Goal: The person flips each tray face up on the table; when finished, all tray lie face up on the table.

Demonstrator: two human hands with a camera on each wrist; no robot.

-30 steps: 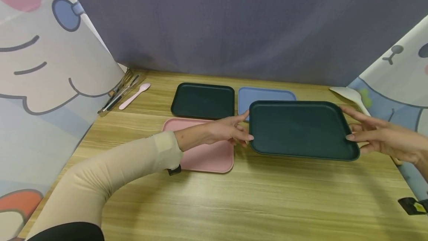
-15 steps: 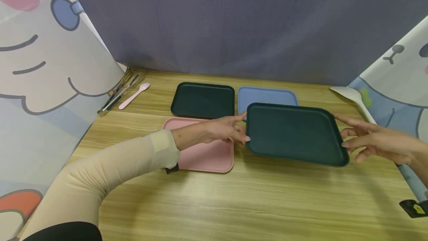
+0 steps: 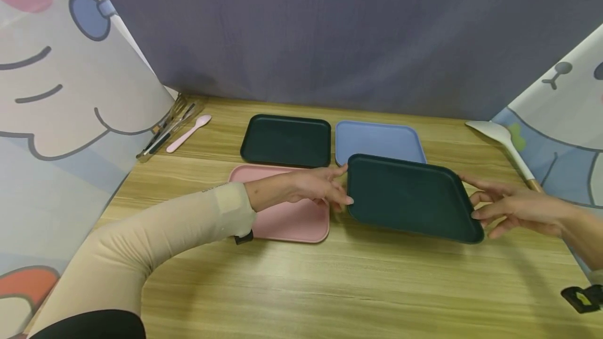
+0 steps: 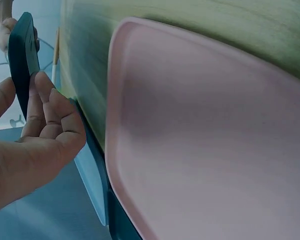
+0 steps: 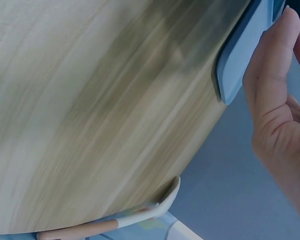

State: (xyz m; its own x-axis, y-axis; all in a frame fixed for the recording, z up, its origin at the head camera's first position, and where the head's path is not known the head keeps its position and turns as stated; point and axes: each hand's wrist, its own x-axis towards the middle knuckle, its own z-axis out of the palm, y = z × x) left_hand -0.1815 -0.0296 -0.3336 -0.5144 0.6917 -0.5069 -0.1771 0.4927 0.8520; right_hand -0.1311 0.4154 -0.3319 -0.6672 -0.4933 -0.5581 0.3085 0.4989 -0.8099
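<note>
A dark green rectangular tray (image 3: 410, 198) is held off the wooden table, its right end lower in the head view. My left hand (image 3: 320, 187) pinches its left edge between thumb and fingers. At the opposite edge, my right hand (image 3: 515, 205) grips it the same way. In the left wrist view, the left hand (image 4: 40, 130) holds the tray (image 4: 21, 65) seen edge-on. A pink tray (image 3: 292, 221) lies under the left forearm. Behind it rests a second dark green tray (image 3: 285, 143). The blue tray (image 3: 377, 137) is partly covered by the held one.
At the back left lie a pink spoon (image 3: 189, 134) and a clear pack of metal utensils (image 3: 165, 132). A white spoon-like utensil with a wooden handle (image 3: 501, 140) lies along the right edge. A grey curtain (image 3: 330, 35) closes off the back.
Both hands still hold the green tray. Its right end has come down, nearer and leftward with the right hand, so the tray tilts more and uncovers more of the blue tray.
</note>
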